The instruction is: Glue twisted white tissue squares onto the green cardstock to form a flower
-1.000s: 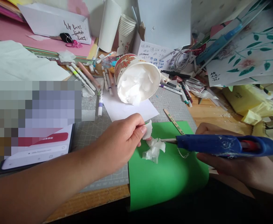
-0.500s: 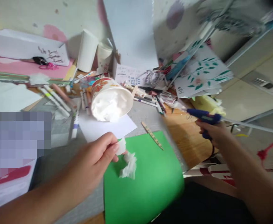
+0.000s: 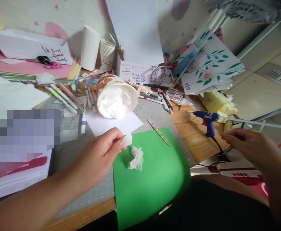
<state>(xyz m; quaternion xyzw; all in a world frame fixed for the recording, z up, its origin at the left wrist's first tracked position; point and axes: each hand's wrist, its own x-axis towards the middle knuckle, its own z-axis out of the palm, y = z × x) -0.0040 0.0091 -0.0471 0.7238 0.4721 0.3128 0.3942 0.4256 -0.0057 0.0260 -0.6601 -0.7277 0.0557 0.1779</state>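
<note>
Between the thumb and fingers of my left hand [image 3: 106, 149] is a small piece of white paper [image 3: 128, 140], above the edge of a green sheet [image 3: 155, 166]. A crumpled white tissue [image 3: 136, 158] lies on that sheet, just right of my left hand. My right hand [image 3: 241, 139] is off to the right, fingers drawn together; what they hold, if anything, is too small to make out. Just left of it, apart from it, a blue glue gun [image 3: 209, 122] with a long clear stick stands on the wooden tabletop.
A tilted paper bucket [image 3: 117, 98] full of white tissue stands behind the green sheet. A wooden stick [image 3: 158, 132] lies across the sheet's far edge. Pens [image 3: 63, 98] and paper cups [image 3: 107, 53] are further back. A pixelated area covers the left side.
My right hand has let go of the glue gun and moved away from it towards the right. My left hand still holds the white piece, and the view has shifted slightly.
</note>
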